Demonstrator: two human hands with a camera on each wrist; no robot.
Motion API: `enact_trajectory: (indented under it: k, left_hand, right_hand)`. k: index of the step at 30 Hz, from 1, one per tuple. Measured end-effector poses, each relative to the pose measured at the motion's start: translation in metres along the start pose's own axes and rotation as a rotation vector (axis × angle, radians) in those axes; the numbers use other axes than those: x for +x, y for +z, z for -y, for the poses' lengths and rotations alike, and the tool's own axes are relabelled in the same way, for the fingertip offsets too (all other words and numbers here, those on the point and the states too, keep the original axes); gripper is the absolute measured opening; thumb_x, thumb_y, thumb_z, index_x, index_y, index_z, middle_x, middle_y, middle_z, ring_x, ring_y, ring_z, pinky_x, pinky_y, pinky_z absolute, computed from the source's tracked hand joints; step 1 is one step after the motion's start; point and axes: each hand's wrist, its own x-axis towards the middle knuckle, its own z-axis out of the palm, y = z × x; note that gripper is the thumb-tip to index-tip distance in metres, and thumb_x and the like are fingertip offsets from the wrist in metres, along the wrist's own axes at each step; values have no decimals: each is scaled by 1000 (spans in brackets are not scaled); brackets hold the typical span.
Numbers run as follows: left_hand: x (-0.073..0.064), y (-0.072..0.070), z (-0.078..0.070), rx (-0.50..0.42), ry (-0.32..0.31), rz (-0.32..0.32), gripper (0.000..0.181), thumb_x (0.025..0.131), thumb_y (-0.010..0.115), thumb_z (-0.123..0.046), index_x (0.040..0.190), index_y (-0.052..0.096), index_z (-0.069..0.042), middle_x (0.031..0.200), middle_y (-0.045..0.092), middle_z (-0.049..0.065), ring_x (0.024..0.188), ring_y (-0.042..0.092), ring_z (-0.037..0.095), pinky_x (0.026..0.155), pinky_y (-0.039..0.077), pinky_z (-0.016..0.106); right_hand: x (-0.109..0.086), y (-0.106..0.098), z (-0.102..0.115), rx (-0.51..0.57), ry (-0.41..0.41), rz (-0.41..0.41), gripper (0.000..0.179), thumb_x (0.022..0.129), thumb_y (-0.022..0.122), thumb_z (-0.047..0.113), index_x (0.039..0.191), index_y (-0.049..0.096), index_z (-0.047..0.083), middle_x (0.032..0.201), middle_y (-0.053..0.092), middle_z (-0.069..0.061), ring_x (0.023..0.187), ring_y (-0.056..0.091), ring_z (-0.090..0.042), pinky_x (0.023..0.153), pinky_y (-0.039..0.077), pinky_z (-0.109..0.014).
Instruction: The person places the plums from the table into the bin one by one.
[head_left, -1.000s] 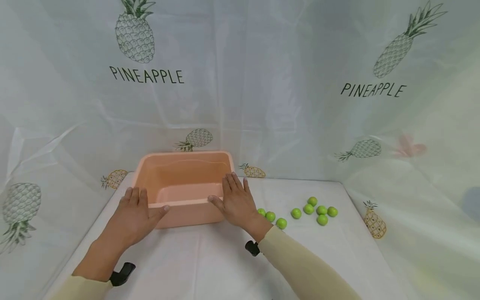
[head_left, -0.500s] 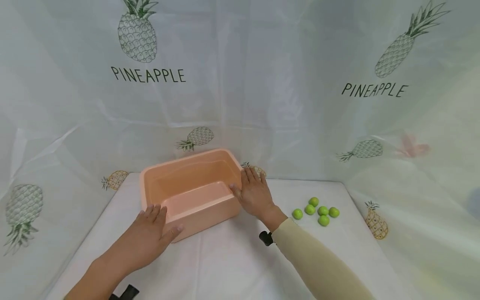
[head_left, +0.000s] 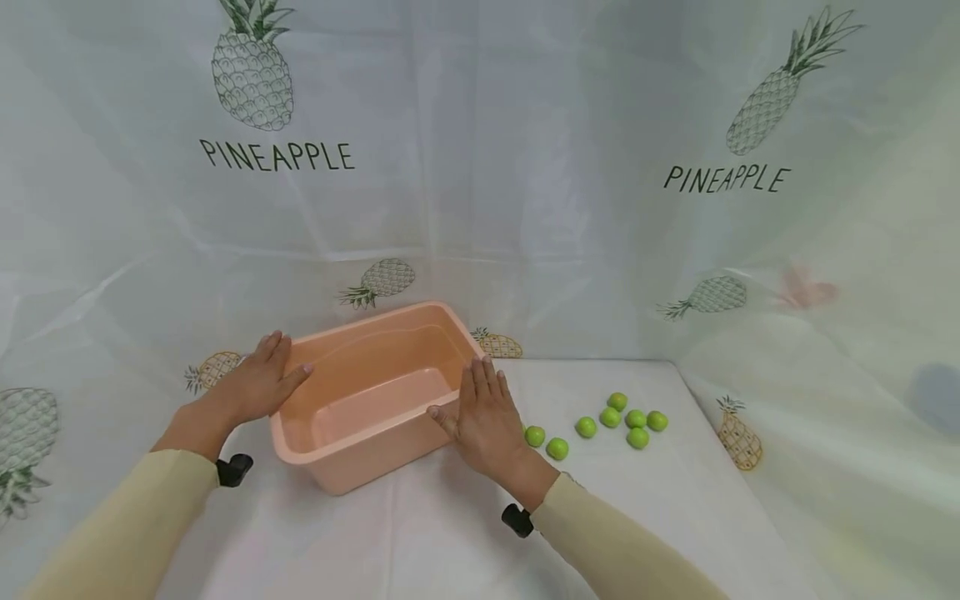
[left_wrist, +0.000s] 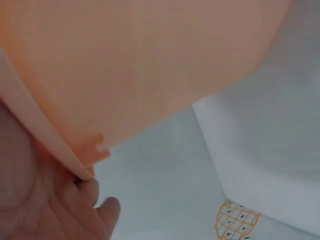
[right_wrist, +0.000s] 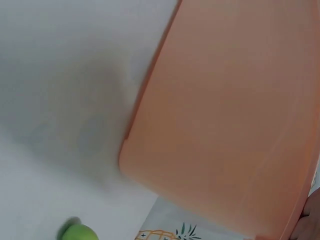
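A peach-coloured plastic basin [head_left: 390,450] stands turned at an angle on the white-covered table, its near left corner towards me. My left hand [head_left: 243,387] lies along its left rim near the back corner, fingers outstretched and thumb over the rim. In the left wrist view, the fingers [left_wrist: 75,210] are right at the rim's edge. My right hand [head_left: 487,425] rests at the right rim with straight fingers, its thumb by the front rim. Only a bit of that hand's fingers [right_wrist: 307,222] shows in the right wrist view, beside the basin wall [right_wrist: 215,115].
Several small green limes [head_left: 637,437] lie loose on the right of the table [head_left: 600,517]. Others, including one lime [head_left: 557,448], are close to the right wrist, partly hidden behind it. A pineapple-printed sheet [head_left: 525,183] hangs behind and along the sides.
The basin has turned, its left end coming nearer and its right end going back. My left hand shifted from the front left corner to the back left; the right hand moved to the right rim.
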Motion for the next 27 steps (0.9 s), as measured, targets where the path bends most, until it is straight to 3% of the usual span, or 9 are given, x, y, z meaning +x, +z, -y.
enact_trajectory:
  k: [3, 8, 13, 20, 22, 24, 27]
  left_hand:
    - [3, -3, 4, -6, -24, 14, 93, 100, 27, -61, 150, 3, 13, 154, -2, 37, 140, -2, 53, 106, 11, 71]
    - [-11, 3, -11, 37, -25, -9, 98, 97, 28, -68, 151, 7, 12, 153, 6, 37, 138, 9, 56, 105, 18, 70]
    - [-46, 22, -37, 74, 7, -110, 100, 97, 32, -67, 148, 12, 16, 152, 12, 38, 135, 19, 58, 106, 23, 67]
    - [-94, 35, -77, 103, -22, -202, 101, 94, 33, -71, 145, 28, 16, 148, 27, 38, 133, 27, 56, 102, 29, 67]
    - [-107, 35, -88, 104, -35, -208, 96, 95, 33, -70, 143, 37, 13, 145, 36, 35, 132, 33, 53, 98, 34, 67]
    - [-118, 33, -98, 87, -40, -222, 87, 96, 33, -67, 137, 50, 8, 136, 51, 27, 123, 49, 46, 91, 44, 62]
    - [-123, 26, -109, 62, -41, -236, 68, 100, 36, -59, 116, 69, -1, 100, 72, 3, 95, 67, 28, 76, 53, 50]
  right_hand:
    - [4, 0, -1, 17, -1, -6, 91, 99, 22, 65, 147, 29, -12, 154, 22, -29, 145, 12, -39, 116, 15, -53]
    - [13, 1, -17, 80, 48, -3, 92, 98, 21, 66, 147, 29, -11, 155, 21, -28, 146, 10, -37, 115, 16, -54]
    - [23, 3, -41, 108, 68, 16, 87, 100, 20, 63, 150, 24, -9, 157, 19, -26, 146, 11, -37, 116, 15, -53]
    - [39, -2, -57, 119, 85, 113, 82, 102, 17, 58, 152, 20, -7, 158, 17, -23, 147, 9, -36, 117, 11, -52]
    - [43, -3, -62, 110, 96, 126, 79, 103, 19, 57, 152, 22, -6, 158, 19, -22, 147, 10, -35, 117, 10, -53]
    - [47, -5, -67, 100, 100, 126, 76, 104, 21, 54, 151, 26, -5, 157, 23, -21, 146, 13, -34, 116, 9, -55]
    - [47, -5, -71, 103, 111, 120, 75, 104, 21, 54, 150, 29, -5, 156, 26, -22, 146, 16, -36, 115, 11, -58]
